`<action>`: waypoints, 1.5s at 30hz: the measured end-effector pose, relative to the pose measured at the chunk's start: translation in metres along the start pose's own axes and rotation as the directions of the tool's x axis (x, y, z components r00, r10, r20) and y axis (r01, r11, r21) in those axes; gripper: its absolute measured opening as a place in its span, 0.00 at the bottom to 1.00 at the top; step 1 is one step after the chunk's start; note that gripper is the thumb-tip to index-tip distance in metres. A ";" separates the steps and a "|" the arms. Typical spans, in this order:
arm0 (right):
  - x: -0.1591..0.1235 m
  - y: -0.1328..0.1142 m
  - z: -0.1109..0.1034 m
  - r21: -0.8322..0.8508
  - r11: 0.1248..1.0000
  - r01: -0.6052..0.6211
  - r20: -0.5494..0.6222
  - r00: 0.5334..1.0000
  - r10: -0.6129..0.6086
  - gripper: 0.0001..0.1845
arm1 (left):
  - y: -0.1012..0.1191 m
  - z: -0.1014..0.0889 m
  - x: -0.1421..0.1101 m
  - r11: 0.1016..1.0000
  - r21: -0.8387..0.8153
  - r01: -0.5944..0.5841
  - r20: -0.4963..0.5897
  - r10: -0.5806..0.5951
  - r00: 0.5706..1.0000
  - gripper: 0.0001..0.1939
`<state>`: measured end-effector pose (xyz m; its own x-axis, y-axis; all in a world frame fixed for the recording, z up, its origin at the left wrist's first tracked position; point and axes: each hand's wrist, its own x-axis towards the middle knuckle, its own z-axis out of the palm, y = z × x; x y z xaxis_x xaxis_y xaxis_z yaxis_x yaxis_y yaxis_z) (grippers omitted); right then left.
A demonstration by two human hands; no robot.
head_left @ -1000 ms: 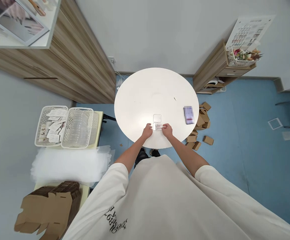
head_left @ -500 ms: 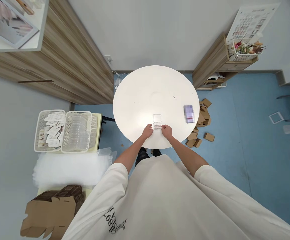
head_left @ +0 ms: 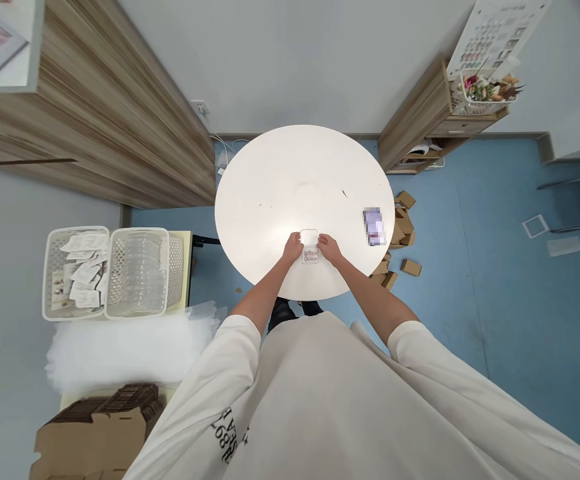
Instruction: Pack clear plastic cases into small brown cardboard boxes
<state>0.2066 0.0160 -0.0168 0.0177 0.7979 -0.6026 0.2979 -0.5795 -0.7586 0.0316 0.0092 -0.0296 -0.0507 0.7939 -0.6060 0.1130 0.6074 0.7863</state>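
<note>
A small clear plastic case [head_left: 311, 259] lies opened out near the front of the round white table [head_left: 270, 167]. Its base, towards me, holds rows of small pieces too tiny to name. The clear lid [head_left: 309, 237] is folded back on the far side. My left hand [head_left: 293, 248] grips the lid's left edge, fingers bent. On the right edge of the lid, my right hand [head_left: 329, 247] has its fingers closed against it.
A purple pixelated item [head_left: 374, 227] lies at the table's right. Brown cardboard boxes [head_left: 403, 230] are on the floor beyond. To the left stand a basket of white packets [head_left: 87, 267], a basket of clear cases [head_left: 143, 273], white plastic sheets [head_left: 130, 347] and flat cardboard boxes [head_left: 95, 440].
Both hands have moved from the sides of the case's base forward to the sides of its lid. The case stays opened out, and the whole view has shifted slightly.
</note>
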 end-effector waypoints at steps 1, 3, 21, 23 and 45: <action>0.000 -0.001 0.000 0.015 1.000 -0.010 0.009 1.000 0.010 0.33 | 0.001 0.000 0.000 1.000 -0.016 0.001 0.006 -0.001 1.000 0.31; -0.001 -0.004 -0.001 0.041 0.999 -0.028 0.021 0.999 0.027 0.33 | 0.004 -0.001 -0.001 0.999 -0.037 0.018 0.011 -0.017 1.000 0.32; -0.031 -0.007 0.004 -0.045 0.986 0.161 0.111 0.982 -0.155 0.39 | 0.004 -0.023 -0.036 0.990 0.063 -0.123 -0.011 0.123 0.992 0.31; -0.038 0.001 0.005 -0.058 0.984 0.166 0.119 0.980 -0.158 0.39 | -0.003 -0.023 -0.045 0.994 0.038 -0.105 -0.005 0.105 0.994 0.32; -0.071 0.035 0.003 -0.382 0.881 0.279 0.222 0.953 -0.206 0.35 | -0.033 -0.026 -0.090 0.922 0.320 -0.217 0.082 0.201 0.976 0.34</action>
<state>0.2131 -0.0617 -0.0008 -0.2561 0.8429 -0.4733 0.6321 -0.2244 -0.7417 0.0063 -0.0821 0.0020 0.0541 0.8948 -0.4431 0.4328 0.3789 0.8180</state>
